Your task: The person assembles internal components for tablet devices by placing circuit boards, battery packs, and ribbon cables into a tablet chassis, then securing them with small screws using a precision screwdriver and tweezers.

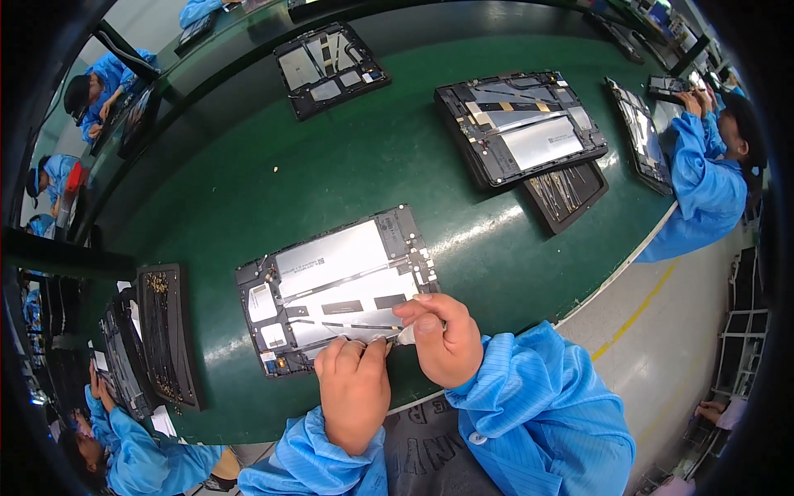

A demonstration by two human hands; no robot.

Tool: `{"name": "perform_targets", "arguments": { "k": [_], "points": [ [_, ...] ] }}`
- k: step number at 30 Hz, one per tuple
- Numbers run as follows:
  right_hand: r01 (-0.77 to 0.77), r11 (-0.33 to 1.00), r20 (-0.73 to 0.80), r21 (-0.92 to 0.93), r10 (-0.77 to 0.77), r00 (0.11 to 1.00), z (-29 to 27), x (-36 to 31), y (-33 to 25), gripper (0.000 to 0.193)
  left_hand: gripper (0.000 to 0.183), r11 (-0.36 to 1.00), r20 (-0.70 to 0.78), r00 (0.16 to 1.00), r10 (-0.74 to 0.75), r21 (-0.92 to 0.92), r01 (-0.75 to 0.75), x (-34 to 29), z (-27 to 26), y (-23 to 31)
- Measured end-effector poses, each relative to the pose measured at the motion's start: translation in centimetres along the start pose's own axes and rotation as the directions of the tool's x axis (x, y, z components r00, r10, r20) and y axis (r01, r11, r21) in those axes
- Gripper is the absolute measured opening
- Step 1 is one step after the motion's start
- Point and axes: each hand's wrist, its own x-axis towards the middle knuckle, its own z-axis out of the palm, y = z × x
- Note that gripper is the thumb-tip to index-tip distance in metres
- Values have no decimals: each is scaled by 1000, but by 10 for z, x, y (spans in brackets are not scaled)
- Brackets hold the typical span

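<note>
An opened tablet [335, 256] lies in front of me, its silver battery panels, black frame and small boards exposed. My left hand [354, 388] is at its near edge, fingers bent and pressed together on the rim. Whatever those fingertips pinch, if anything, is hidden. My right hand [447, 339] is closed round a small white pointed tool [406, 335], its kind not clear. The tip points toward the left fingertips at the tablet's near right part. A thin dark cable [347, 325] runs along the tablet just beyond my fingers.
Stacked opened tablets [529, 124] stand at the far right, over a black tray of thin cables [571, 194]. Another opened tablet [331, 70] lies at the back. At left is a black tray [169, 331] of cables. Co-workers in blue sit around the green table [223, 207].
</note>
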Motion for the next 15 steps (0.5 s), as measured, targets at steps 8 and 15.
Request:
{"name": "perform_targets", "arguments": {
  "k": [8, 15],
  "points": [
    [278, 869, 355, -409, -129, 926, 0, 13, -14, 14, 24, 999, 48, 999, 7, -41, -5, -5, -1, -3],
    [381, 767, 583, -516, -11, 812, 3, 39, -14, 17, 19, 1000, 24, 1000, 8, 17, -8, 1, -7, -13]
  ]
}}
